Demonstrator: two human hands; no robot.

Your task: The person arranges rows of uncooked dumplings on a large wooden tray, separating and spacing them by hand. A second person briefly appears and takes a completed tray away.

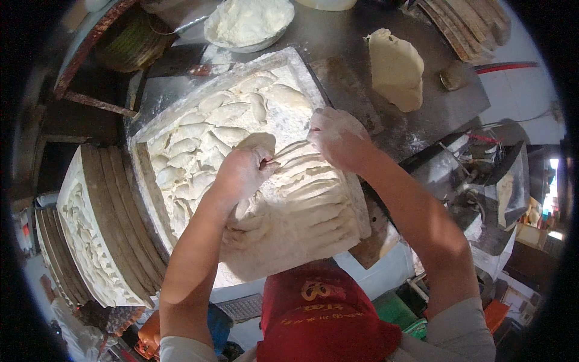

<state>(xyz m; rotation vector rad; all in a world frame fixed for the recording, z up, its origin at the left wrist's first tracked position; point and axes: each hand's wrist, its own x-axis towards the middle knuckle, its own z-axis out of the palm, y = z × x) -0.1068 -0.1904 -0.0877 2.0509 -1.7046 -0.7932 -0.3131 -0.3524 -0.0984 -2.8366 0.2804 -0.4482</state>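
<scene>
A wooden tray [144, 190] dusted with flour lies before me, with many flat dough pieces [230, 111] scattered over its left and far parts. Along its right side runs a row of long, thin dough strips [312, 181] lying close together. My left hand [246, 169] is over the middle of the tray, its fingertips pinched on the near end of a strip at the row's top; a rounded dough piece [260, 141] shows just beyond the knuckles. My right hand [337, 135], floury too, is at the other end of that strip by the tray's right edge, fingers curled and partly hidden.
A bowl of flour [249, 22] stands at the far side. A large dough lump [396, 70] and a small jar [451, 79] rest on the dark worktop [334, 27] at right. Stacked wooden trays [117, 217] stand at left, others [466, 27] at far right. A machine [475, 181] is on the right.
</scene>
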